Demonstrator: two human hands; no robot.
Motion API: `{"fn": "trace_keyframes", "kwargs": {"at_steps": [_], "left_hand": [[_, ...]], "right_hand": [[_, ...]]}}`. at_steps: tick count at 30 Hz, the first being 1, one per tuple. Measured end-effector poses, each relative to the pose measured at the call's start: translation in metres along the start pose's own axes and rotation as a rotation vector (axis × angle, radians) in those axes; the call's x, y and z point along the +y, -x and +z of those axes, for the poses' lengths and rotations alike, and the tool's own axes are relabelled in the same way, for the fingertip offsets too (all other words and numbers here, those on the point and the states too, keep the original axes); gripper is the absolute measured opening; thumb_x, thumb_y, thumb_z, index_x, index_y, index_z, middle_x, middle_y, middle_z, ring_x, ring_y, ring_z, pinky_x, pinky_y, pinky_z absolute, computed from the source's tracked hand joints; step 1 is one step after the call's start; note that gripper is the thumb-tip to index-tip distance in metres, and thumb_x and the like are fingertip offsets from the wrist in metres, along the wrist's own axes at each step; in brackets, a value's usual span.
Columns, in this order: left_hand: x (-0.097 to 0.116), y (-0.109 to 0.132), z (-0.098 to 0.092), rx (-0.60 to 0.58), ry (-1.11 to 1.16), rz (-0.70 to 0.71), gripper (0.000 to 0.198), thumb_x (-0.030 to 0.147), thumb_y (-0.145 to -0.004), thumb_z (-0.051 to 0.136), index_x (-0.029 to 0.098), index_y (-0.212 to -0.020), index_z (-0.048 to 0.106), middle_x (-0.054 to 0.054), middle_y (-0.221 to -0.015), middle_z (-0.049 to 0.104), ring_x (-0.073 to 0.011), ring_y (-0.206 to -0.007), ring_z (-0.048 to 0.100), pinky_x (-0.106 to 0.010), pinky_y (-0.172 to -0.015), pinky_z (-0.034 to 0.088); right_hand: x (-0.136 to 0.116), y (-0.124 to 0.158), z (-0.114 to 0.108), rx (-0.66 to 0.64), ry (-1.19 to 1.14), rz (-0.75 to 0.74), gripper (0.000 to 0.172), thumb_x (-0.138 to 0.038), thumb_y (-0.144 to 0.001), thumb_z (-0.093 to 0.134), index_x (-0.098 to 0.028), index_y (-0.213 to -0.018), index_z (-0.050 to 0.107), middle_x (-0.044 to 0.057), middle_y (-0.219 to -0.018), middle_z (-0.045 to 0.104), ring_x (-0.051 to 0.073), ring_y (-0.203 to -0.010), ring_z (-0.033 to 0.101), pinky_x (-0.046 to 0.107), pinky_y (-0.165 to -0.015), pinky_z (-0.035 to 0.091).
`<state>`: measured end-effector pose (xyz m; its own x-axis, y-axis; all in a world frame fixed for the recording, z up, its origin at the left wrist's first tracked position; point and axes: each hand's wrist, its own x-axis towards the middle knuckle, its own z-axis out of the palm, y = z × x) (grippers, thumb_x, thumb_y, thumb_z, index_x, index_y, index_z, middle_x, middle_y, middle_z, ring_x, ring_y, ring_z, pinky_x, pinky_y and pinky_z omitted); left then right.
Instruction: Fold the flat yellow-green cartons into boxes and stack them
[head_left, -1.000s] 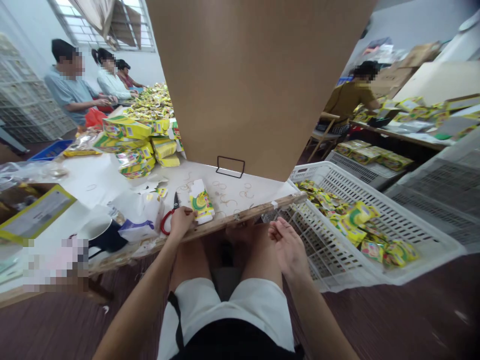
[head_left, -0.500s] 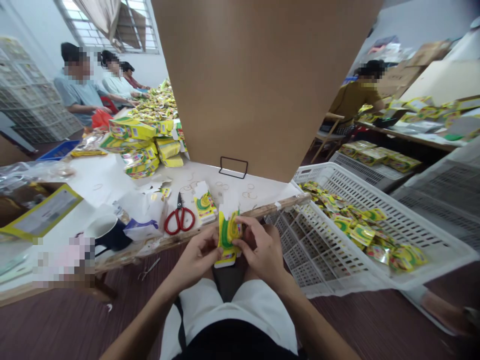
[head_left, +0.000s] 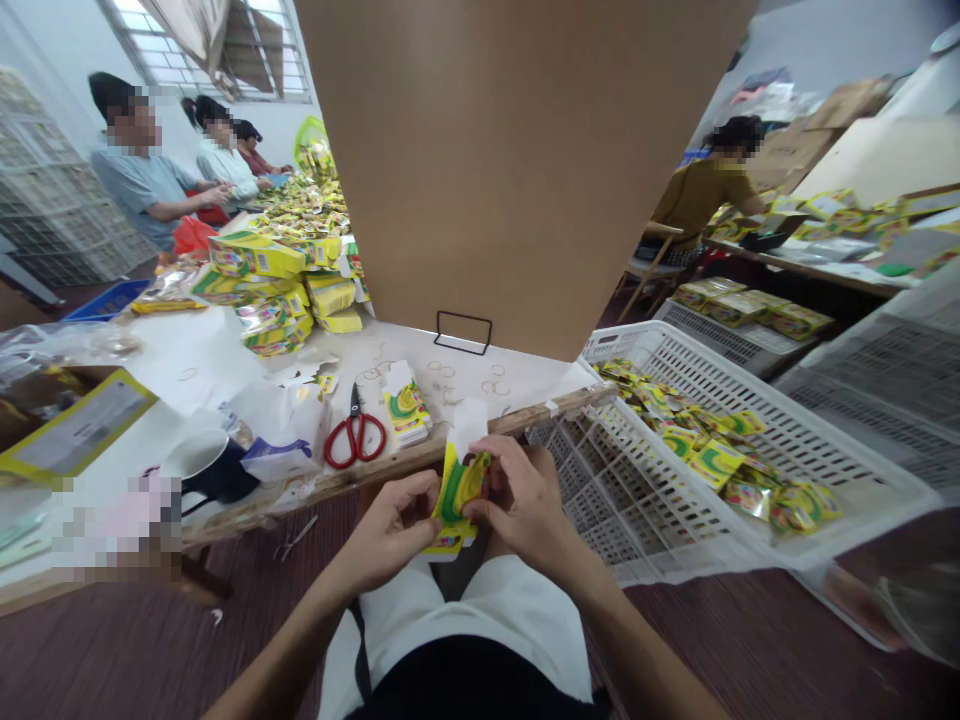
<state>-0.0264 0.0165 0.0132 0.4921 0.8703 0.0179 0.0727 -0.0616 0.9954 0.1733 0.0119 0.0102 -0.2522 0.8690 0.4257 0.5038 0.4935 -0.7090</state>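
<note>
Both my hands hold a yellow and green packet (head_left: 459, 488) over my lap, just below the table's front edge. My left hand (head_left: 394, 525) pinches its lower left side. My right hand (head_left: 517, 500) is closed on its right side, fingers curled over the top. On the table just beyond lie a stack of similar packets (head_left: 405, 405) and red-handled scissors (head_left: 355, 435).
A tall brown board (head_left: 525, 160) stands on the table (head_left: 195, 355) ahead. A white crate (head_left: 780, 465) with several packets sits at my right. Yellow boxes (head_left: 259, 258), a dark mug (head_left: 204, 465) and loose rubber bands lie on the table. Other people work at the far left and right.
A second ago my left hand was at the table edge by the scissors and my right hand hung bare. Both now grip a packet and have lowered it slightly.
</note>
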Motion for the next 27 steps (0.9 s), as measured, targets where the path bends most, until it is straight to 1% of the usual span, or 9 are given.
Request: {"fn": "trace_keyframes", "kwargs": {"at_steps": [3, 6, 10, 13, 19, 22, 23, 26, 27], "left_hand": [[-0.003, -0.003, 0.002, -0.022, 0.155, -0.023, 0.015, 0.029, -0.077, 0.062, 0.016, -0.077, 0.055, 0.001, -0.073, 0.052, -0.0130, -0.069, 0.048, -0.022, -0.062, 0.038], [-0.007, -0.006, 0.008, -0.064, 0.359, -0.109, 0.030, 0.042, -0.078, 0.064, 0.017, -0.095, 0.062, -0.004, -0.084, 0.063, -0.0175, -0.080, 0.058, -0.026, -0.071, 0.046], [-0.012, -0.009, 0.016, -0.101, 0.561, -0.238, 0.046, 0.053, -0.067, 0.073, 0.015, -0.093, 0.067, -0.005, -0.077, 0.067, -0.0172, -0.069, 0.062, -0.026, -0.063, 0.047], [-0.013, -0.008, 0.016, -0.117, 0.655, -0.245, 0.051, 0.059, -0.068, 0.069, 0.014, -0.091, 0.070, -0.007, -0.075, 0.069, -0.0192, -0.070, 0.064, -0.027, -0.064, 0.048], [-0.010, -0.009, 0.015, -0.048, 0.563, -0.189, 0.035, 0.040, -0.077, 0.069, 0.015, -0.101, 0.069, -0.005, -0.080, 0.070, -0.0140, -0.070, 0.063, -0.022, -0.066, 0.047], [-0.010, -0.013, 0.021, 0.103, 0.493, -0.129, 0.035, 0.040, -0.081, 0.064, 0.015, -0.105, 0.066, -0.006, -0.085, 0.071, -0.0156, -0.072, 0.064, -0.025, -0.068, 0.048], [-0.010, -0.014, 0.023, 0.158, 0.471, -0.106, 0.036, 0.040, -0.082, 0.063, 0.015, -0.107, 0.065, -0.006, -0.089, 0.071, -0.0165, -0.074, 0.064, -0.026, -0.069, 0.049], [-0.011, -0.017, 0.028, 0.246, 0.364, -0.043, 0.038, 0.043, -0.085, 0.057, 0.015, -0.111, 0.062, -0.008, -0.100, 0.070, -0.0202, -0.084, 0.066, -0.029, -0.075, 0.051], [-0.011, -0.017, 0.029, 0.243, 0.308, -0.027, 0.037, 0.042, -0.086, 0.056, 0.015, -0.110, 0.062, -0.009, -0.103, 0.070, -0.0215, -0.089, 0.065, -0.030, -0.078, 0.051]], "right_hand": [[-0.002, 0.000, 0.003, 0.068, -0.060, 0.009, 0.039, -0.006, -0.072, 0.065, -0.023, -0.105, 0.054, 0.004, -0.102, 0.057, 0.020, -0.090, 0.056, 0.033, -0.079, 0.048], [-0.005, -0.001, 0.005, 0.062, -0.106, -0.025, 0.022, -0.009, -0.077, 0.062, -0.022, -0.094, 0.056, 0.003, -0.092, 0.056, 0.017, -0.079, 0.054, 0.028, -0.069, 0.047], [-0.009, -0.002, 0.003, 0.070, -0.131, -0.058, 0.010, -0.012, -0.082, 0.058, -0.021, -0.086, 0.058, 0.004, -0.089, 0.056, 0.017, -0.079, 0.054, 0.028, -0.069, 0.047], [-0.010, -0.002, 0.000, 0.070, -0.148, -0.054, 0.009, -0.013, -0.082, 0.058, -0.021, -0.084, 0.058, 0.003, -0.087, 0.055, 0.017, -0.078, 0.054, 0.027, -0.069, 0.047], [-0.011, 0.001, -0.001, 0.080, -0.083, -0.061, 0.006, -0.023, -0.084, 0.060, -0.022, -0.089, 0.063, 0.006, -0.094, 0.055, 0.021, -0.088, 0.054, 0.033, -0.078, 0.047], [-0.009, 0.003, 0.006, 0.301, -0.080, 0.051, 0.040, -0.033, -0.080, 0.065, -0.022, -0.118, 0.055, 0.009, -0.109, 0.053, 0.023, -0.091, 0.053, 0.037, -0.081, 0.047], [-0.008, 0.004, 0.008, 0.325, -0.115, 0.095, 0.042, -0.035, -0.081, 0.064, -0.021, -0.120, 0.053, 0.009, -0.109, 0.054, 0.022, -0.088, 0.053, 0.035, -0.078, 0.047], [-0.004, 0.005, 0.015, 0.203, -0.239, 0.177, 0.016, -0.033, -0.090, 0.053, -0.019, -0.091, 0.061, 0.005, -0.085, 0.059, 0.017, -0.073, 0.053, 0.028, -0.066, 0.046], [-0.002, 0.006, 0.016, 0.177, -0.256, 0.194, 0.021, -0.032, -0.091, 0.050, -0.019, -0.078, 0.059, 0.003, -0.075, 0.057, 0.015, -0.068, 0.052, 0.026, -0.062, 0.045]]}}
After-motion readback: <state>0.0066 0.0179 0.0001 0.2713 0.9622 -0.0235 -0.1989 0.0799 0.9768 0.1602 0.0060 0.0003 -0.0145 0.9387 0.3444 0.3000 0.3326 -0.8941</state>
